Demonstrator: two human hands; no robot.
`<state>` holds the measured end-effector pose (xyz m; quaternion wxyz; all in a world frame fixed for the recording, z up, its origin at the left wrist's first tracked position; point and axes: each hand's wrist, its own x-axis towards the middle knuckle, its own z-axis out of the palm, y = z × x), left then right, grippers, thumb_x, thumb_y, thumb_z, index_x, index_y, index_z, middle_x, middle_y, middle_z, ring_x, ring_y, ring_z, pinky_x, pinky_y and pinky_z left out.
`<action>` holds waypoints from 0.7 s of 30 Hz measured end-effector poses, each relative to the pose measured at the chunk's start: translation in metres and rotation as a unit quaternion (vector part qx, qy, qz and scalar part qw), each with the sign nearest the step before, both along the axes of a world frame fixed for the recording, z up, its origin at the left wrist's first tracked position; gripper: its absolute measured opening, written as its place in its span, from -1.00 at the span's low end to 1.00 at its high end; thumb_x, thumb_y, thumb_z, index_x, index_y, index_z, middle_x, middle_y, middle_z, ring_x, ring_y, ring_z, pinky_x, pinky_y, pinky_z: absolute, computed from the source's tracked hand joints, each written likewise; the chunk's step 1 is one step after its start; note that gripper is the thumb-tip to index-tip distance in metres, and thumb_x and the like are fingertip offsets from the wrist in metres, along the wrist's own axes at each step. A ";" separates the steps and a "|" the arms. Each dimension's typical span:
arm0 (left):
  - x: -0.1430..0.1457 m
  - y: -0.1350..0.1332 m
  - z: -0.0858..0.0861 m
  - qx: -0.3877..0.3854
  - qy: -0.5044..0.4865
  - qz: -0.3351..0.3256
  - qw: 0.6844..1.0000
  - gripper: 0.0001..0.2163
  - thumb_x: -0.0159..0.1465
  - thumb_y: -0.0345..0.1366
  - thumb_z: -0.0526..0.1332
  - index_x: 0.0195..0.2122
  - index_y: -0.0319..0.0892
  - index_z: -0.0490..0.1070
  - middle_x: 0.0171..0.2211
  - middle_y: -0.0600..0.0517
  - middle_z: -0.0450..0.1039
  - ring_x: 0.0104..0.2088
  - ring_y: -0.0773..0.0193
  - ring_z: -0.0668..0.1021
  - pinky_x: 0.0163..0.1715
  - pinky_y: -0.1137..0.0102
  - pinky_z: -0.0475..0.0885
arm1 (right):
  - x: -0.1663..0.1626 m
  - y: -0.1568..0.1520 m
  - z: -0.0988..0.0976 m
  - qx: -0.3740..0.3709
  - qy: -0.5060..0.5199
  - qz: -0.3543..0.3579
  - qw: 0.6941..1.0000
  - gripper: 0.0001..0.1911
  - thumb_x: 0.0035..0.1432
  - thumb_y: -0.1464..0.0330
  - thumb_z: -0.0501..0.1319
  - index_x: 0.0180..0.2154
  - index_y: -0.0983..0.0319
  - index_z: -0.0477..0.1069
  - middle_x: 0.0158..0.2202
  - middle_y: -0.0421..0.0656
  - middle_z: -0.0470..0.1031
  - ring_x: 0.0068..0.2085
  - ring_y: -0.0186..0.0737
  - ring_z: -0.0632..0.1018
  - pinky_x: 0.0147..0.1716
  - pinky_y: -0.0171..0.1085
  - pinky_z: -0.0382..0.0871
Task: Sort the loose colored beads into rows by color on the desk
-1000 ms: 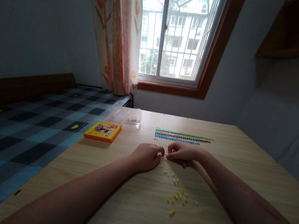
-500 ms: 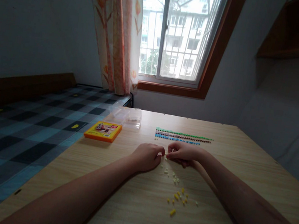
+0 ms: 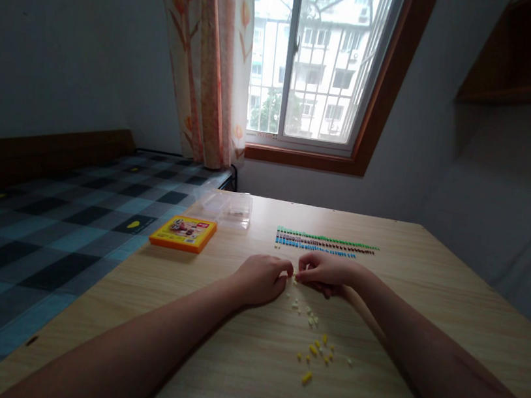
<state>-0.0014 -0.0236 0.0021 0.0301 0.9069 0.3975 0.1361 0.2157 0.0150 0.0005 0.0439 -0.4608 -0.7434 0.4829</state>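
Note:
My left hand [image 3: 260,278] and my right hand [image 3: 323,272] rest on the wooden table [image 3: 429,301], fingertips pinched together and meeting over a tiny pale piece I cannot make out. Small yellow and white beads [image 3: 315,347] lie scattered just in front of the hands. Beyond the hands lie neat rows of green, dark and blue beads [image 3: 323,243].
A yellow-orange box [image 3: 184,232] lies at the table's left edge, with a clear plastic case [image 3: 225,208] behind it. A bed with a checked cover [image 3: 44,227] runs along the left. Window [image 3: 315,54] and curtain [image 3: 206,59] stand behind.

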 end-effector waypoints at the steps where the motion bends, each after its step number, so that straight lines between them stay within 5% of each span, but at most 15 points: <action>1: 0.000 0.000 0.000 0.000 0.000 0.000 1.000 -0.78 0.23 -0.33 0.09 -0.17 -0.05 0.49 -0.25 0.02 0.57 -0.24 0.19 0.57 -0.22 0.37 0.42 | 0.000 0.000 0.000 -0.001 0.000 0.000 1.000 -0.62 0.10 0.05 0.25 -0.34 0.23 0.31 -0.67 -0.35 0.34 -0.73 -0.40 0.40 -0.77 -0.48 0.20; 21: 0.000 0.001 -0.002 0.011 -0.003 -0.001 1.000 -0.80 0.23 -0.32 0.08 -0.19 -0.03 0.46 -0.25 0.04 0.57 -0.25 0.17 0.57 -0.26 0.35 0.40 | 0.001 0.001 -0.003 -0.001 0.006 -0.008 1.000 -0.63 0.11 0.05 0.25 -0.33 0.23 0.31 -0.68 -0.34 0.33 -0.73 -0.41 0.41 -0.78 -0.51 0.18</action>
